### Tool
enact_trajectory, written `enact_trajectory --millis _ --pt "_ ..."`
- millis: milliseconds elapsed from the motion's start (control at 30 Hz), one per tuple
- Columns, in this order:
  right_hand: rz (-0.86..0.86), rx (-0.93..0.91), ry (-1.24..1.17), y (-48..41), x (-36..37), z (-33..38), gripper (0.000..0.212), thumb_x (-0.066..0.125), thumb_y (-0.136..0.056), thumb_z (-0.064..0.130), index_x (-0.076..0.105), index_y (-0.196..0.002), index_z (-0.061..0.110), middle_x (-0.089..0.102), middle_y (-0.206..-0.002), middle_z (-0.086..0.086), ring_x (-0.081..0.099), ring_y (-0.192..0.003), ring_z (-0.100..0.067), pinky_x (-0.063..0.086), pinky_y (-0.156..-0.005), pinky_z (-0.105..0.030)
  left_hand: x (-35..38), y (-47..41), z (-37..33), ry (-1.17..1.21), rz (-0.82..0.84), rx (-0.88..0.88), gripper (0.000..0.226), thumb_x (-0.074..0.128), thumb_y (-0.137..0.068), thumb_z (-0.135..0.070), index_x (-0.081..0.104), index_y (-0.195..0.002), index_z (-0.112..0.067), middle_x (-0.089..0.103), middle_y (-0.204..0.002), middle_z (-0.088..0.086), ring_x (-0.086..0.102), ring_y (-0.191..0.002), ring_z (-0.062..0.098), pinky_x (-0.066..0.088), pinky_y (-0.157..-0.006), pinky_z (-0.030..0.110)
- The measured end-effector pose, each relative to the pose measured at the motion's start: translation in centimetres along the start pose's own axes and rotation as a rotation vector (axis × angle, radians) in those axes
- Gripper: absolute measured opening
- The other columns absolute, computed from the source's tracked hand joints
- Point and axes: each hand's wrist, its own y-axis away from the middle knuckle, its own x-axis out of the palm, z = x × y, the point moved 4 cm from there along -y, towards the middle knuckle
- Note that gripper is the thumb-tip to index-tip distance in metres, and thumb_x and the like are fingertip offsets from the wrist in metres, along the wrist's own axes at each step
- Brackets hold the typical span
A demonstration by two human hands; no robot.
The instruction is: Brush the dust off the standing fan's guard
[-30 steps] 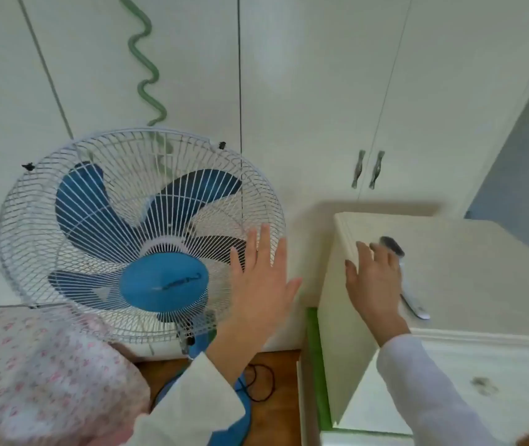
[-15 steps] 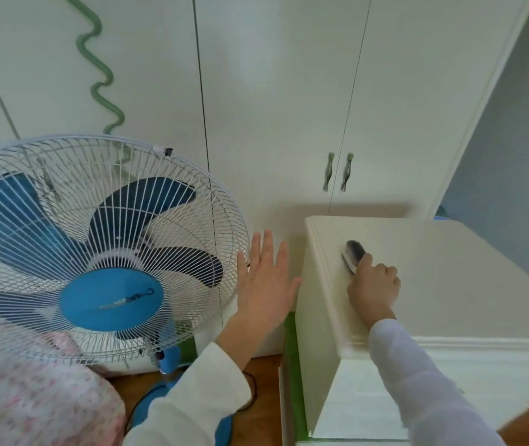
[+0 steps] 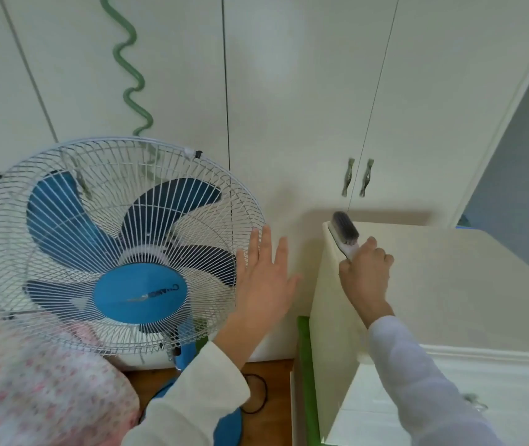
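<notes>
A standing fan with blue blades and a blue hub fills the left half, behind its round white wire guard (image 3: 63, 226). My left hand (image 3: 264, 281) is flat and open, fingers spread, at the guard's right rim; whether it touches the wires I cannot tell. My right hand (image 3: 366, 275) is closed on the white handle of a small brush (image 3: 344, 231) with dark grey bristles. The brush is lifted just above the left top edge of a cream cabinet, to the right of the fan, bristles facing up and away from me.
The cream cabinet (image 3: 466, 284) stands right of the fan, with a green strip (image 3: 305, 365) along its left side. White wardrobe doors with two metal handles (image 3: 357, 177) are behind. A floral cloth (image 3: 38, 391) lies lower left. The fan's blue base (image 3: 227, 426) and black cord (image 3: 256, 394) rest on the wooden floor.
My right hand closed on the brush that lay on the cabinet top and lifted it toward the cabinet's left edge. My left hand stayed open by the guard's right rim.
</notes>
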Motion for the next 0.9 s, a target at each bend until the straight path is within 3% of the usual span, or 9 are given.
enact_trajectory --millis 300,400,467,600,700,900 --pt "-0.118 -0.218 -0.265 3.0 -2.1 8.5 0.034 0.054 -0.078 0.001 0.045 -0.108 -0.014 0.054 -0.097 -0.029 0.047 -0.09 -0.04 0.032 -0.079 -0.041 -4.2 1.6 3.7 0.0 -0.155 -0.065 0.068 0.033 -0.095 -0.046 -0.003 -0.146 -0.019 -0.016 -0.155 0.011 -0.019 -0.14 0.027 -0.007 -0.113 0.046" --pt "-0.096 -0.223 -0.39 4.0 -2.5 10.6 0.051 0.057 -0.08 0.003 0.039 -0.125 -0.012 0.052 -0.111 -0.028 0.047 -0.102 -0.04 0.036 -0.083 -0.04 -6.2 2.3 5.0 -0.024 -0.228 -0.096 0.069 0.035 -0.095 -0.046 -0.002 -0.146 -0.017 -0.015 -0.155 0.012 -0.019 -0.14 0.027 -0.008 -0.113 0.047" --pt "-0.079 -0.258 -0.485 4.7 -2.8 12.3 0.054 0.057 -0.081 0.004 0.036 -0.129 -0.009 0.05 -0.116 -0.026 0.046 -0.105 -0.036 0.034 -0.081 -0.032 -7.7 2.8 6.1 -0.029 -0.292 -0.128 0.07 0.036 -0.095 -0.045 0.001 -0.146 -0.014 -0.013 -0.155 0.012 -0.018 -0.141 0.027 -0.007 -0.114 0.046" --pt "-0.111 -0.34 -0.552 6.2 -3.9 15.7 0.035 0.059 -0.08 0.005 0.051 -0.111 -0.008 0.052 -0.102 -0.022 0.043 -0.079 -0.023 0.017 -0.057 -0.02 -10.6 3.7 8.8 -0.057 -0.387 -0.187 0.069 0.036 -0.094 -0.045 0.005 -0.146 -0.01 -0.008 -0.156 0.014 -0.014 -0.142 0.028 -0.006 -0.114 0.045" --pt "-0.101 -0.382 -0.58 7.4 -4.3 18.0 0.031 0.059 -0.08 0.005 0.052 -0.107 -0.007 0.052 -0.1 -0.022 0.033 -0.072 -0.015 0.019 -0.056 -0.019 -12.2 4.1 10.5 -0.067 -0.417 -0.219 0.069 0.035 -0.095 -0.044 0.004 -0.145 -0.009 -0.009 -0.156 0.014 -0.015 -0.141 0.028 -0.006 -0.114 0.045" --pt "-0.081 -0.417 -0.676 8.7 -4.7 21.6 0.033 0.06 -0.078 0.002 0.048 -0.109 -0.005 0.05 -0.104 -0.021 0.037 -0.076 -0.015 0.028 -0.057 -0.015 -15.1 3.8 13.2 -0.096 -0.49 -0.259 0.073 0.042 -0.093 -0.043 0.006 -0.145 -0.007 -0.008 -0.155 0.016 -0.015 -0.141 0.029 -0.006 -0.114 0.048"
